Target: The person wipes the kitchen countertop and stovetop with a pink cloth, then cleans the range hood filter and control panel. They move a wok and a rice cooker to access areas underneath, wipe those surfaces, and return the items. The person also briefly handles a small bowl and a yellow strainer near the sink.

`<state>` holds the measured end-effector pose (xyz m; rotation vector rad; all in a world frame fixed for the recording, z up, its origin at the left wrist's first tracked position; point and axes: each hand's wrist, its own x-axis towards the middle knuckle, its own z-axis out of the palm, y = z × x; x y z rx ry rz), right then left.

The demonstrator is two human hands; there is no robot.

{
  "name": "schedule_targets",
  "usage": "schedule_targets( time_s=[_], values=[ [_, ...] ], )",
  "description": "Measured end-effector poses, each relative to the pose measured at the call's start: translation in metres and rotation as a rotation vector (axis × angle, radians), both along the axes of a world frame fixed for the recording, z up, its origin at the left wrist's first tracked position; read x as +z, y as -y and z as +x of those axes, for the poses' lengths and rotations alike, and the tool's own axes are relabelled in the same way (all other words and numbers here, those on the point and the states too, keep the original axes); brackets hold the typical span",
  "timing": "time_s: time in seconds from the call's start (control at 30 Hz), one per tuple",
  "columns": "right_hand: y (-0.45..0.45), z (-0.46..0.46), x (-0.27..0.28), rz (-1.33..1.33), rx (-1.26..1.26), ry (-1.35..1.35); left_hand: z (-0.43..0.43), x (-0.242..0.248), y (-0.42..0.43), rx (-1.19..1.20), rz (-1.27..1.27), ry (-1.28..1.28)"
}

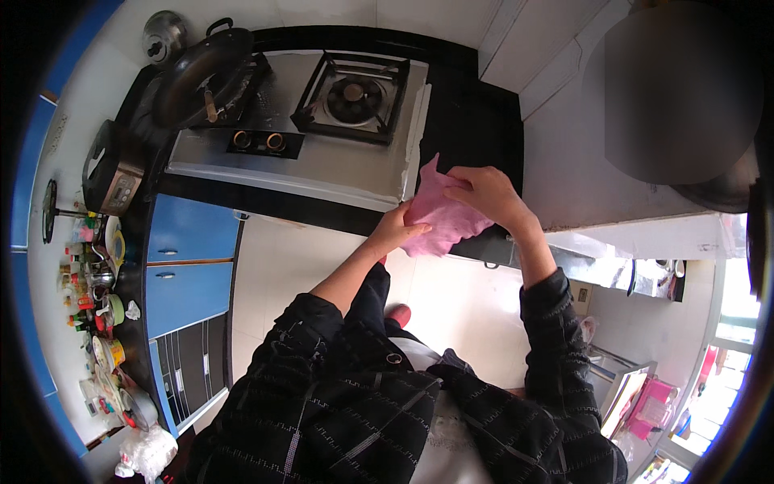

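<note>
A pink cloth (440, 215) hangs between my hands, above the front edge of the black countertop (478, 133). My left hand (396, 228) grips its left side, thumb lying across the fabric. At the upper right of the cloth, my right hand (488, 192) pinches it between thumb and bent fingers. One corner of the cloth points up toward the counter. Just beyond my hands is a steel gas cooktop (344, 166), with a bare burner (354, 94) on its right side.
A dark wok (202, 78) with a wooden-handled utensil in it rests over the left burner. A lidded metal pot (164, 37) stands behind. A rice cooker (112, 172) sits at the left corner, and bottles and bowls (109, 308) crowd the left counter above blue cabinets (190, 227).
</note>
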<state>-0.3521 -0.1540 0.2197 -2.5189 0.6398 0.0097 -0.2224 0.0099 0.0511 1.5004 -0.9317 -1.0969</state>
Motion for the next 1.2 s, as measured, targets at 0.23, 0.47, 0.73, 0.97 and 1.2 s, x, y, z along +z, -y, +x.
schedule_targets(
  time_s=[0.23,0.47,0.73,0.97,1.2],
  values=[
    [-0.003,0.021,0.018,0.368,-0.233,0.380,0.101,0.055,-0.032,-0.139,0.219,-0.120],
    [-0.019,0.081,-0.081,-0.327,-0.270,0.096,0.199,0.082,-0.031,0.244,0.129,1.037],
    [-0.049,0.141,-0.156,-0.374,0.208,0.450,0.144,-0.022,0.001,0.364,0.256,1.247],
    [-0.055,0.164,-0.198,-0.424,0.226,0.164,0.164,-0.042,-0.015,0.259,0.259,1.359],
    [-0.068,0.194,-0.203,-0.334,0.220,0.179,0.187,-0.042,-0.027,0.252,0.296,1.412]
  ],
)
